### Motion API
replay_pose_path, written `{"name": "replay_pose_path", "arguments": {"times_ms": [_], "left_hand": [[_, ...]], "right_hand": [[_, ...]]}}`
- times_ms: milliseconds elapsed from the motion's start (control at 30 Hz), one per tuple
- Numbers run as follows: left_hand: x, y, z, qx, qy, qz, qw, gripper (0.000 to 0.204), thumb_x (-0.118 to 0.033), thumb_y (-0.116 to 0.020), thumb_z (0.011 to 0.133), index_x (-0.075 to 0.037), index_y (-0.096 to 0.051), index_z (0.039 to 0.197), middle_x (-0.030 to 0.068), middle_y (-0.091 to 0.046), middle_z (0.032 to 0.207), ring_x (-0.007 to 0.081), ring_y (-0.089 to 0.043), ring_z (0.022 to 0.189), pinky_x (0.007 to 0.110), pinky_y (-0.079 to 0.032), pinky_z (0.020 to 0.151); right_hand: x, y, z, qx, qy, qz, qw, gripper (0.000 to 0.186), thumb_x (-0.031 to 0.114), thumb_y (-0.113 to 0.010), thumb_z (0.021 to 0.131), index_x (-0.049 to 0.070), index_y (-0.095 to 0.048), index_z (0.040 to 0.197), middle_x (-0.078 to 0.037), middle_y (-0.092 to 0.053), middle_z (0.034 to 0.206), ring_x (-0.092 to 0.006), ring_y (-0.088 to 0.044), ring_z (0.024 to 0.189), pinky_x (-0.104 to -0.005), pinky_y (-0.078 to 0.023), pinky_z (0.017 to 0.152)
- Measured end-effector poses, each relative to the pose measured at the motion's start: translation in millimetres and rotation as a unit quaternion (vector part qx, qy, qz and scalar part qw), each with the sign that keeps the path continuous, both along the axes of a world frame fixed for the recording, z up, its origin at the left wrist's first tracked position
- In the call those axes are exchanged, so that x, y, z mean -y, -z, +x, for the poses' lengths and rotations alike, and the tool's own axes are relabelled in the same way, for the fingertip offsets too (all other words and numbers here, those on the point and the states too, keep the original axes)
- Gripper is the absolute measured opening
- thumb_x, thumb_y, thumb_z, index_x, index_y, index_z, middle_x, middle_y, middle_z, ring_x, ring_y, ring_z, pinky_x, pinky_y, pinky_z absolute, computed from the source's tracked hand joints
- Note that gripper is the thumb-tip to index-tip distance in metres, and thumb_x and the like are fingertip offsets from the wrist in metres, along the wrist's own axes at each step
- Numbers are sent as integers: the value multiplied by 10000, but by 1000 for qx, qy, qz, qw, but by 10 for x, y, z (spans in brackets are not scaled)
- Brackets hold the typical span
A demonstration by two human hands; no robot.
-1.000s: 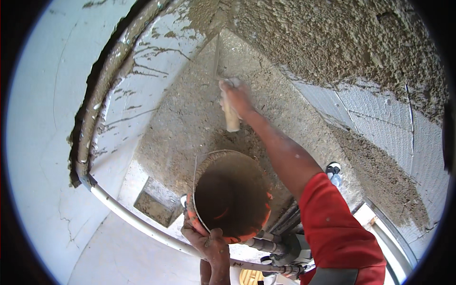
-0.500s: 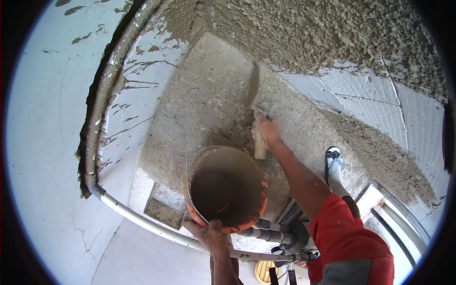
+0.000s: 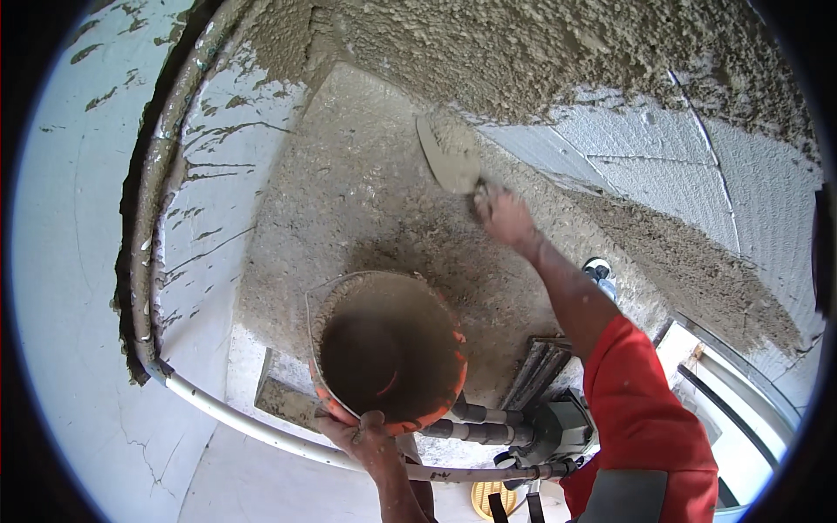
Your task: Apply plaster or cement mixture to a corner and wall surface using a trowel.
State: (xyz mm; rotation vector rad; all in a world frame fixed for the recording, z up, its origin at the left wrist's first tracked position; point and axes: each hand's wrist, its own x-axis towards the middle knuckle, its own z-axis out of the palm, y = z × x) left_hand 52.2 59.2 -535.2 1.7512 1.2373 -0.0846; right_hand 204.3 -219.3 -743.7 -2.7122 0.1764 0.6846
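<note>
A mortar-smeared orange bucket stands tilted toward me, dark inside, with wet grey mortar on its inner wall and a thin wire handle. My left hand grips its near rim, thumb over the edge. My right hand is closed around the handle of a trowel, stretched out beyond the bucket above the rough grey floor. The trowel's blade points away from me, and grey mortar seems to lie along its right side. The handle is mostly hidden by my fingers.
Fresh rough mortar covers the far wall above white panels. A pipe curves along the left and near side. Near right are a pump-like machine, dark bars and a foot.
My right hand has turned the trowel, so its blade now shows broad and leans left instead of edge-on. The bucket and left hand appear slightly further left as the view shifts.
</note>
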Motion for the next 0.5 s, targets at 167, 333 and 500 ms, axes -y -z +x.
{"name": "replay_pose_path", "arguments": {"times_ms": [167,333,500], "left_hand": [[51,0,-18,0,16,-7,1000,471,-9,-477,553,16,-392,1015,92,-407,981,208,-455,927,297,-368,903],[91,-3,-175,44,16,-47,998,531,32,-469,550,39,-377,1073,126,-423,1053,229,-453,1029,335,-332,972],[88,-100,-372,101,54,-34,993,544,41,-480,533,27,-379,1068,110,-425,1042,201,-470,996,315,-357,947]], "right_hand": [[161,-35,387,-65,-28,-67,995,526,419,-359,941,56,-388,1320,-223,-543,1176,-424,-552,1006,-500,-432,885],[-27,-262,97,135,3,-90,987,502,365,-453,909,7,-417,1259,-208,-615,1017,-364,-579,983,-440,-433,885],[152,-1013,-246,94,57,-21,994,499,359,-547,872,26,-444,1230,-221,-567,1102,-386,-556,1000,-457,-450,854]]}}
